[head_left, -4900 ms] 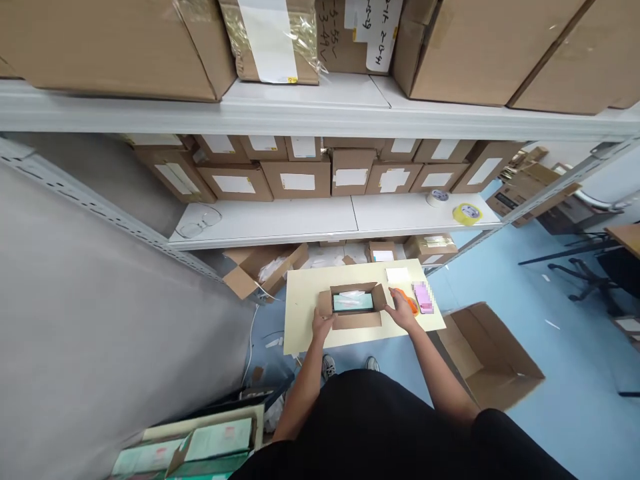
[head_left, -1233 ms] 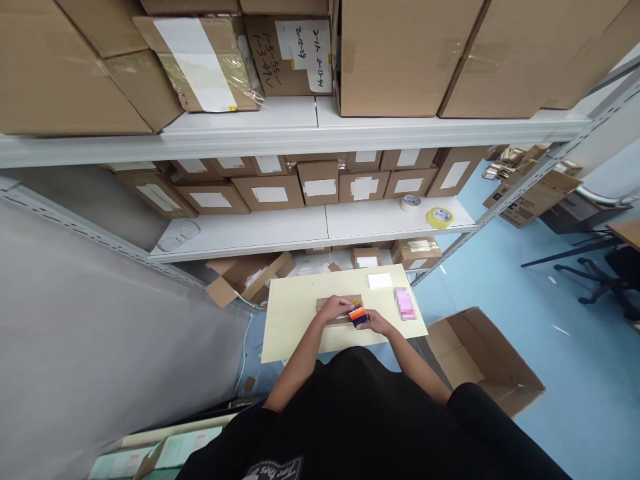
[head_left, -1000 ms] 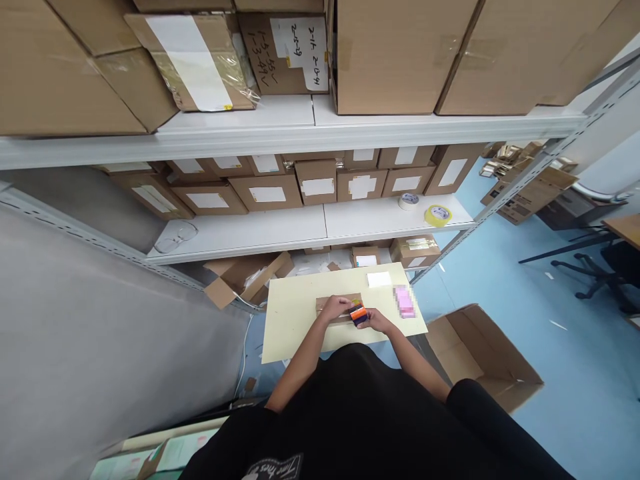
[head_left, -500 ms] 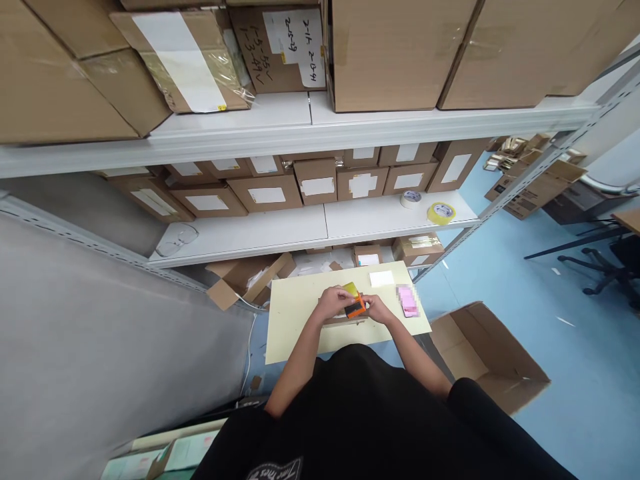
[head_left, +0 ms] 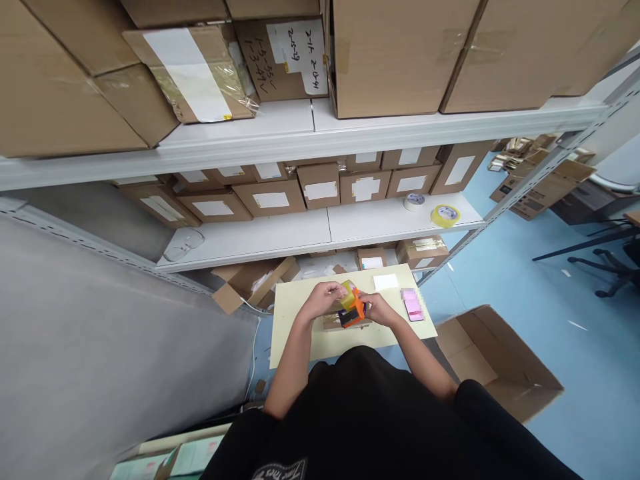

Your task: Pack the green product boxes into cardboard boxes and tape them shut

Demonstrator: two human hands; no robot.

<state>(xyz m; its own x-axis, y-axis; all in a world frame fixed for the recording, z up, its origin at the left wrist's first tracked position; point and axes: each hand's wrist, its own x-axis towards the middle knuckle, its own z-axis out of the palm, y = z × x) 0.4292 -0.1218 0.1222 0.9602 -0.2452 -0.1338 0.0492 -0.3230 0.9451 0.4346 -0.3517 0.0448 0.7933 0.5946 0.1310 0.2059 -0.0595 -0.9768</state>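
Observation:
An orange and black tape dispenser (head_left: 354, 316) with a roll of yellowish packing tape (head_left: 347, 294) is held above the small table. My right hand (head_left: 380, 309) is closed round the dispenser's right side. On the left, the fingers of my left hand (head_left: 323, 300) are pinched at the edge of the tape; its loose end cannot be made out. Beneath the dispenser a small cardboard box (head_left: 331, 323) lies on the pale yellow tabletop (head_left: 293, 333), partly covered by the dispenser and my hands.
A white card (head_left: 385, 281) and a pink phone-like object (head_left: 413, 305), partly blurred out, lie on the table's right. Shelves with labelled boxes (head_left: 271, 199) rise ahead, with two tape rolls (head_left: 445, 215) and glasses (head_left: 184, 245). An open carton (head_left: 500, 353) stands right of the table.
My left hand has shifted left, away from the dispenser's body. The dispenser has turned and tipped in my right hand, showing more of its orange frame. The view has shifted slightly.

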